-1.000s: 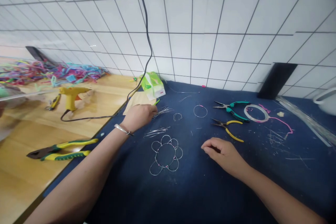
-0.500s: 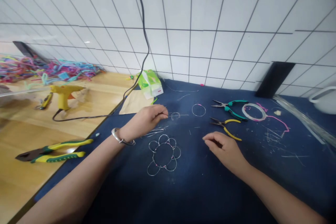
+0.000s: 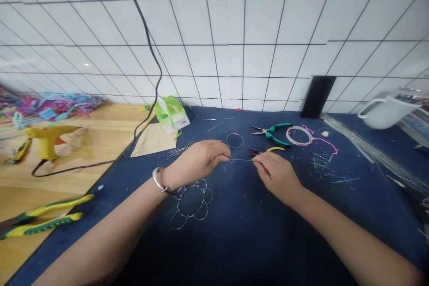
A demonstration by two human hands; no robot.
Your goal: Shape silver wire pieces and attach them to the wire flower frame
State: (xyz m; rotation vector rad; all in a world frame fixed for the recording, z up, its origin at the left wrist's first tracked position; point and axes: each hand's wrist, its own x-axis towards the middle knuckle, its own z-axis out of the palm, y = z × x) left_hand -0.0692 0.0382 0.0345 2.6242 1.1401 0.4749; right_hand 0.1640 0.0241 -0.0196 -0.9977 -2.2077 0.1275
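Observation:
A thin silver wire (image 3: 241,160) stretches nearly level between my two hands. My left hand (image 3: 209,158), with a silver bangle at the wrist, pinches its left end. My right hand (image 3: 275,173) pinches the right end, and its fingers partly cover the yellow-handled pliers (image 3: 275,149) behind. Below my left wrist lies a flower-shaped wire frame (image 3: 191,201) with small pink beads, its upper left loops hidden by the hand. Just beyond the held wire rests a plain wire ring (image 3: 235,140) with a pink bit at the top.
Teal-handled pliers (image 3: 273,133) lie at the back, beside a white ring-shaped spool (image 3: 299,136) with pink cord. Wire scraps (image 3: 321,163) litter the right side. Left are large yellow-green pliers (image 3: 43,216), a yellow glue gun (image 3: 48,138) and its cord. A white jug (image 3: 382,111) stands far right.
My right hand has come in toward the left and now grips the wire's other end. The small looped shape by my left fingers no longer shows. The whole view has shifted right.

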